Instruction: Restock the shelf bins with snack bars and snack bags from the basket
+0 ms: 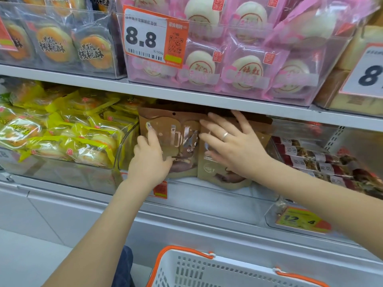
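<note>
Two brown snack bags are being stood upright in the middle bin of the lower shelf (207,101), the landmark for what follows. The left bag (176,139) is held at its left edge by the left hand (150,162), whose index finger is stretched up along the front while the thumb appears to tuck round the lower edge; the pinch is judged to keep the bag from toppling forward. The right bag (219,172) is pressed back by the right hand (232,141), whose fingers are spread flat across its face, a ring showing on one. This flat push is probably meant to seat both bags against those behind them.

Under the shelf edge and left of the bags, a clear bin of yellow pastry packs (68,137) is seen; to the right, stacked red-labelled snack bars (310,156). Above the shelf edge, pink bun packs (244,71) sit behind an 8.8 price tag (153,38). Headroom beneath the shelf edge is tight, so the bag tops may catch. Well below, the white basket (217,270) with orange handles is seen; its contents cannot be made out.
</note>
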Motion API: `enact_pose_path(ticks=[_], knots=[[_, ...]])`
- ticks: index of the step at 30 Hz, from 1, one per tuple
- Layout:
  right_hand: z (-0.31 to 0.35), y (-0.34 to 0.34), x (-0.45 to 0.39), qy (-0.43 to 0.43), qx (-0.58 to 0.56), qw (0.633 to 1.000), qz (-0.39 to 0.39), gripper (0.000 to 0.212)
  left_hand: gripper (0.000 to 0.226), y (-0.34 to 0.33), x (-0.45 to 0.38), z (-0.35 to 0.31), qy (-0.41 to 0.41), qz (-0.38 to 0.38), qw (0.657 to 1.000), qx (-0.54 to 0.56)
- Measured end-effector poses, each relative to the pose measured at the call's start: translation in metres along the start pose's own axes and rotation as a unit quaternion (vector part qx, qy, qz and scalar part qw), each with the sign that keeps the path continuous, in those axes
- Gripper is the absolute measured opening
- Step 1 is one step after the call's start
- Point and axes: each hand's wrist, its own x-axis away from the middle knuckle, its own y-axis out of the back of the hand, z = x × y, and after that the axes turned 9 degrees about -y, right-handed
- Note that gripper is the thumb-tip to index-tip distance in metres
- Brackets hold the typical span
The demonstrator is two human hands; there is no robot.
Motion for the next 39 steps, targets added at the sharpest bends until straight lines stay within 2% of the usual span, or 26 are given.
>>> enact_pose_path(ticks=[3, 6, 9, 12, 14, 16, 19, 21, 23, 26, 30, 32, 35, 39], knots=[[-0.027, 0.012, 0.019, -0.121, -0.001, 0.991, 0.050, 0.046, 0.048, -0.004, 0.005, -0.020, -0.063, 0.003, 0.998, 0.009], [-0.036, 0.016, 0.022, -0.251, -0.038, 0.961, 0.108, 0.061, 0.024, -0.012, 0.009, -0.045, -0.096, 0.011, 0.992, 0.076], [-0.042, 0.019, 0.016, -0.342, -0.070, 0.918, 0.190, 0.051, 0.034, -0.025, 0.002, -0.057, -0.085, 0.078, 0.989, 0.087], [-0.045, 0.018, 0.013, -0.364, -0.103, 0.898, 0.223, 0.034, 0.046, -0.033, -0.008, -0.058, -0.074, 0.172, 0.975, 0.116], [-0.045, 0.019, 0.011, -0.370, -0.107, 0.893, 0.232, 0.030, 0.064, -0.037, -0.010, -0.061, -0.080, 0.231, 0.960, 0.135], [-0.047, 0.020, 0.010, -0.381, -0.105, 0.887, 0.239, 0.029, 0.074, -0.040, -0.013, -0.062, -0.080, 0.241, 0.955, 0.154], [-0.051, 0.017, 0.007, -0.415, -0.136, 0.859, 0.267, 0.022, 0.076, -0.044, -0.018, -0.060, -0.064, 0.236, 0.952, 0.183], [-0.052, 0.016, 0.006, -0.420, -0.149, 0.852, 0.275, 0.021, 0.083, -0.045, -0.019, -0.059, -0.056, 0.246, 0.949, 0.189], [-0.049, 0.017, 0.008, -0.407, -0.129, 0.865, 0.263, 0.032, 0.086, -0.045, -0.017, -0.059, -0.063, 0.251, 0.948, 0.188], [-0.042, 0.020, 0.015, -0.368, -0.074, 0.898, 0.229, 0.055, 0.080, -0.043, -0.014, -0.058, -0.073, 0.257, 0.948, 0.175], [-0.029, 0.021, 0.030, -0.261, -0.024, 0.946, 0.191, 0.098, 0.081, -0.036, -0.008, -0.054, -0.091, 0.292, 0.945, 0.117], [-0.025, 0.022, 0.037, -0.212, 0.004, 0.959, 0.189, 0.111, 0.080, -0.036, -0.006, -0.046, -0.097, 0.294, 0.944, 0.115], [-0.023, 0.023, 0.042, -0.203, 0.011, 0.956, 0.213, 0.119, 0.073, -0.033, -0.004, -0.038, -0.101, 0.275, 0.951, 0.102], [-0.026, 0.020, 0.046, -0.240, -0.028, 0.931, 0.274, 0.106, 0.052, -0.022, 0.010, -0.039, -0.111, 0.237, 0.965, 0.032]])
